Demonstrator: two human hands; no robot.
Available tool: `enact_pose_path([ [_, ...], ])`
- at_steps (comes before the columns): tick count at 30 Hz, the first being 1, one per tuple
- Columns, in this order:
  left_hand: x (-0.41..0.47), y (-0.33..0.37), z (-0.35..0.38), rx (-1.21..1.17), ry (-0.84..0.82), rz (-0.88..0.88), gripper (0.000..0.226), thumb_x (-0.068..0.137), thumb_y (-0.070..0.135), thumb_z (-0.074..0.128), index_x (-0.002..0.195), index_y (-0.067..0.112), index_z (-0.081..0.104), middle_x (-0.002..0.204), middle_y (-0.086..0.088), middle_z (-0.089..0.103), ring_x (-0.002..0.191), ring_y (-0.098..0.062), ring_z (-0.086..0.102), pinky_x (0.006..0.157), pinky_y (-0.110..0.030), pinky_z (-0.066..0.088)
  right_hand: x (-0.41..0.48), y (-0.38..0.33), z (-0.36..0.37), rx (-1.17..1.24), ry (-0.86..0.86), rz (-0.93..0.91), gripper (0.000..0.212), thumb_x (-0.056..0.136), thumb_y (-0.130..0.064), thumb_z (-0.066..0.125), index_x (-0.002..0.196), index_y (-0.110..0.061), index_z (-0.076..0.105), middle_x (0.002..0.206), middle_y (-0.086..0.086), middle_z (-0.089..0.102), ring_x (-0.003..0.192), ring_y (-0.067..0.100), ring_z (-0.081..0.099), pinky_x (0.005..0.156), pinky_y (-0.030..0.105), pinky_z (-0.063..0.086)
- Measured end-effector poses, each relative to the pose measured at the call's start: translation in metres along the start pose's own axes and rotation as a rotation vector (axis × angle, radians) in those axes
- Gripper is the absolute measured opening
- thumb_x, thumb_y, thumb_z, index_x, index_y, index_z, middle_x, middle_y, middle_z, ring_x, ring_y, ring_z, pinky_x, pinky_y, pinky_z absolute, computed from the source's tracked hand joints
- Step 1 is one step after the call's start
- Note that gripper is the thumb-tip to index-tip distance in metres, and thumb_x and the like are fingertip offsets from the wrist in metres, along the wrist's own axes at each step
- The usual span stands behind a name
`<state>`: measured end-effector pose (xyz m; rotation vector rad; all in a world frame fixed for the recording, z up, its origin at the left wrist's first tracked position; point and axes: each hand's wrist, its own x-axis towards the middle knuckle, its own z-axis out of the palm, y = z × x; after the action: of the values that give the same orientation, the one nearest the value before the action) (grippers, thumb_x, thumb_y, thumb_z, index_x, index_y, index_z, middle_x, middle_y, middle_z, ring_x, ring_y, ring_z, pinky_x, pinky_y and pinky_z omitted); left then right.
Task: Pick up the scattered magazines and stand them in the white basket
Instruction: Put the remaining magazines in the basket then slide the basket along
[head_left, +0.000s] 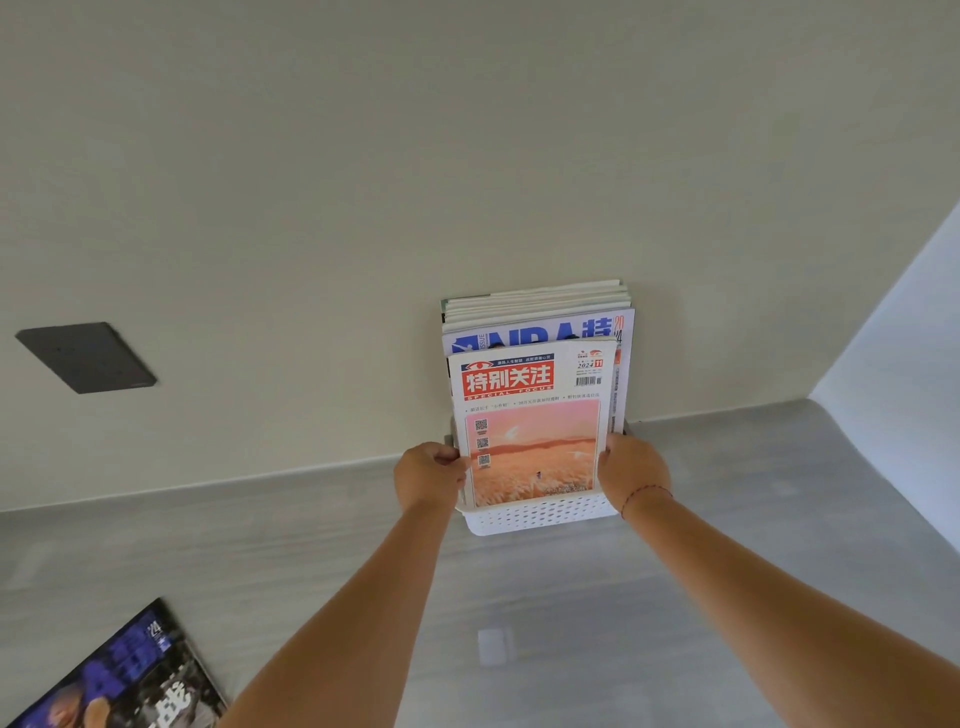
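A white perforated basket (540, 519) stands on the grey floor against the wall. Several magazines stand upright in it; the front one (530, 415) has a red title block and an orange-pink picture, and behind it is a blue-lettered magazine (540, 330). My left hand (428, 475) grips the left edge of the front magazine and my right hand (631, 470) grips its right edge, just above the basket rim. Another magazine (119, 675) with a dark blue cover lies flat on the floor at the lower left.
A dark square plate (85, 357) is set into the wall at the left. A lighter wall (893, 374) meets the floor at the right, forming a corner. A small pale patch (492, 644) shows on the floor between my arms.
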<state>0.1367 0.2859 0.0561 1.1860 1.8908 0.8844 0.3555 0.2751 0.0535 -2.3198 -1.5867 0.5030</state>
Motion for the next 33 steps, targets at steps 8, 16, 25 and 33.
enact_pose_path([
  [8, -0.007, -0.019, -0.017, -0.068, 0.015, -0.001, 0.011, 0.077, 0.022, 0.072, 0.087, 0.017, 0.068, 0.085, 0.004, 0.066, 0.077, -0.012, 0.06, 0.06, -0.019, 0.042, -0.026, -0.011, 0.003, 0.059, 0.215, 0.014, 0.043, 0.089, -0.019, 0.051, 0.129, -0.007, 0.04, 0.128, 0.011, 0.049, 0.11, 0.028, 0.053, 0.092, 0.039, 0.047],
  [16, -0.037, -0.11, -0.094, -0.109, 0.095, -0.098, 0.011, 0.078, 0.023, 0.073, 0.087, 0.016, 0.072, 0.081, 0.001, 0.069, 0.08, -0.016, 0.064, 0.07, -0.023, 0.044, -0.111, -0.059, 0.048, 0.427, 0.314, -0.188, 0.026, 0.084, -0.014, 0.061, 0.109, -0.008, 0.053, 0.111, 0.007, 0.053, 0.097, 0.024, 0.056, 0.082, 0.039, 0.052],
  [25, -0.111, -0.253, -0.236, 0.068, 0.472, -0.434, 0.03, 0.087, 0.026, 0.062, 0.112, 0.01, 0.066, 0.112, -0.012, 0.069, 0.094, -0.031, 0.065, 0.076, -0.035, 0.052, -0.219, -0.16, 0.169, 0.335, -0.607, -0.279, 0.027, 0.084, -0.025, 0.059, 0.107, -0.013, 0.051, 0.104, 0.004, 0.052, 0.099, 0.021, 0.056, 0.081, 0.024, 0.041],
  [33, -0.153, -0.31, -0.296, -0.157, 0.568, -0.685, 0.066, 0.083, 0.034, 0.067, 0.136, 0.005, 0.041, 0.135, -0.02, 0.046, 0.119, -0.037, 0.05, 0.099, -0.046, 0.042, -0.273, -0.222, 0.209, 0.228, -0.744, -0.251, 0.047, 0.082, -0.025, 0.061, 0.123, -0.004, 0.047, 0.12, 0.013, 0.056, 0.111, 0.027, 0.054, 0.09, 0.028, 0.041],
])
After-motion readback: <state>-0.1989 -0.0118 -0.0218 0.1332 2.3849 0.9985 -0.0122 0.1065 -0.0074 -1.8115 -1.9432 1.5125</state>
